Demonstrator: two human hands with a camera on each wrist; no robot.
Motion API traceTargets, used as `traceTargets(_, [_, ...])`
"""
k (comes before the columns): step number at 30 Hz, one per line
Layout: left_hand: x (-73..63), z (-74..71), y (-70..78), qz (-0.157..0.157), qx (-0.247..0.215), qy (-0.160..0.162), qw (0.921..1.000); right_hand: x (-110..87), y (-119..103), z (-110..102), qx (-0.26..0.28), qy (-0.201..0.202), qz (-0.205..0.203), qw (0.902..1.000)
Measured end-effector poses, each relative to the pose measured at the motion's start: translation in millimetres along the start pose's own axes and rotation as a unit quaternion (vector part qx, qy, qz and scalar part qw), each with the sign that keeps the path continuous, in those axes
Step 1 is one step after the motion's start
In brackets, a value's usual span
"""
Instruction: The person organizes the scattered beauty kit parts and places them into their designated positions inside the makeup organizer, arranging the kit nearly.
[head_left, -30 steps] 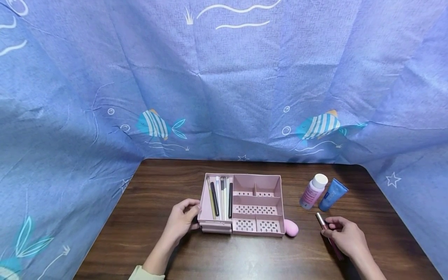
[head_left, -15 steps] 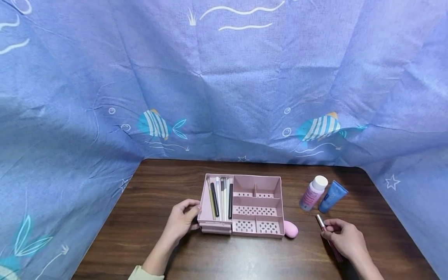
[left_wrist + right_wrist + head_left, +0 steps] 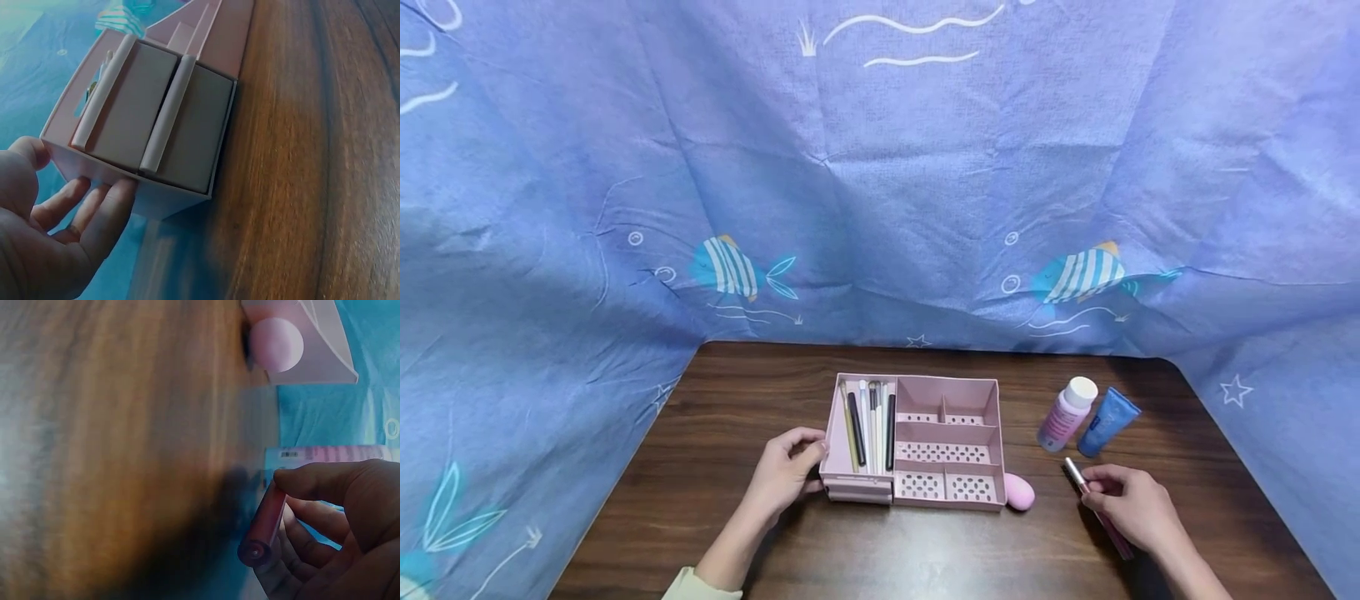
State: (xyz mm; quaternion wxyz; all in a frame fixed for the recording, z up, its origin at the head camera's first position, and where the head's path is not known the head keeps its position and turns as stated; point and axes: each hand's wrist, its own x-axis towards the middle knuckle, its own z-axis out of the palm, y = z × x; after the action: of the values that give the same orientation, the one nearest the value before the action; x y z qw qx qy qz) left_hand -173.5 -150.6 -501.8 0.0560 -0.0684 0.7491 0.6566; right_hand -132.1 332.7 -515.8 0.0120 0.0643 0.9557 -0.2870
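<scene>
A pink makeup organizer (image 3: 951,503) stands on the table, its left compartment holding several makeup brushes (image 3: 880,429). My left hand (image 3: 786,472) holds its left side; in the left wrist view, the fingertips (image 3: 119,194) press the outer side wall beside two drawers (image 3: 128,112). At the right, my right hand (image 3: 1135,504) pinches a slim lip gloss tube (image 3: 1105,523) with a silvery cap. Seen from the right wrist, the tube's reddish base (image 3: 255,550) faces the camera, with the thumb on it. Part of the tube is hidden by the fingers.
Against the organizer's right front corner lies a pink makeup sponge (image 3: 1019,492). Behind the right hand stand a pink bottle (image 3: 1063,421) with a white cap and a blue squeeze tube (image 3: 1108,422). A blue fish-print cloth (image 3: 880,208) hangs behind the wooden table (image 3: 752,375).
The lip gloss tube's cap end has shifted slightly left in my right hand. My left hand keeps its place on the organizer. The whole head view has moved a little.
</scene>
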Motion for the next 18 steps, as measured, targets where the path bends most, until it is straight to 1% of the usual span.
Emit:
traceTargets(3, [-1.2,-0.5,-0.1,-0.001,0.004,0.001,1.0000,0.7,-10,-2,0.003,-0.002,-0.012,0.9999])
traceTargets(9, [-2.9,1.5,2.5,0.011,0.009,-0.006,0.9999,3.8,-28,-5,0.009,-0.013,-0.033,0.9993])
traceTargets(18, [0.1,2.8,3.3,0.021,0.004,-0.009,0.9997,5.4,-44,-8,0.010,0.003,-0.075,0.9971])
